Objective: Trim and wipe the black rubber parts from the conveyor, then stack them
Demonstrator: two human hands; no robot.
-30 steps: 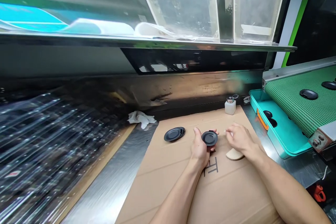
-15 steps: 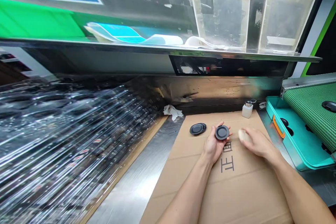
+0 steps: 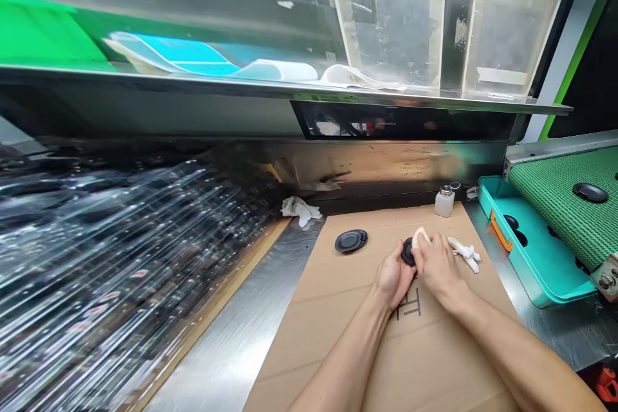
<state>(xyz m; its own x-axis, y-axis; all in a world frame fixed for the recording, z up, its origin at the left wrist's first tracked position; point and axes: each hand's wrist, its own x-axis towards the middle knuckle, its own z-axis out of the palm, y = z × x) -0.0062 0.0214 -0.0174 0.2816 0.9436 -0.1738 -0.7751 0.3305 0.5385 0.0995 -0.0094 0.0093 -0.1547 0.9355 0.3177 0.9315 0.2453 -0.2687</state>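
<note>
My left hand (image 3: 392, 277) is closed around a round black plastic disc (image 3: 408, 251), held up over the cardboard sheet (image 3: 309, 335). Against the disc's face my right hand (image 3: 438, 267) presses a white cloth (image 3: 421, 237), pinched in its fingers. The right fingers partly cover the disc. To the left, several similar black discs (image 3: 351, 241) lie overlapped on the cardboard. Just right of my right hand rests a crumpled white cloth strip (image 3: 467, 253). A small white bottle with a metal cap (image 3: 445, 201) stands at the cardboard's far edge.
At right, a teal bin (image 3: 543, 277) holding black parts sits below a green conveyor belt (image 3: 564, 187) carrying a black disc (image 3: 589, 192). Stacked clear plastic trays (image 3: 120, 270) fill the left. A crumpled white cloth (image 3: 300, 209) lies behind; a metal shelf (image 3: 270, 87) overhangs the bench.
My right hand has moved left and brought the white cloth onto the disc in my left hand. The white strip on the cardboard has come into sight. The view has shifted slightly right.
</note>
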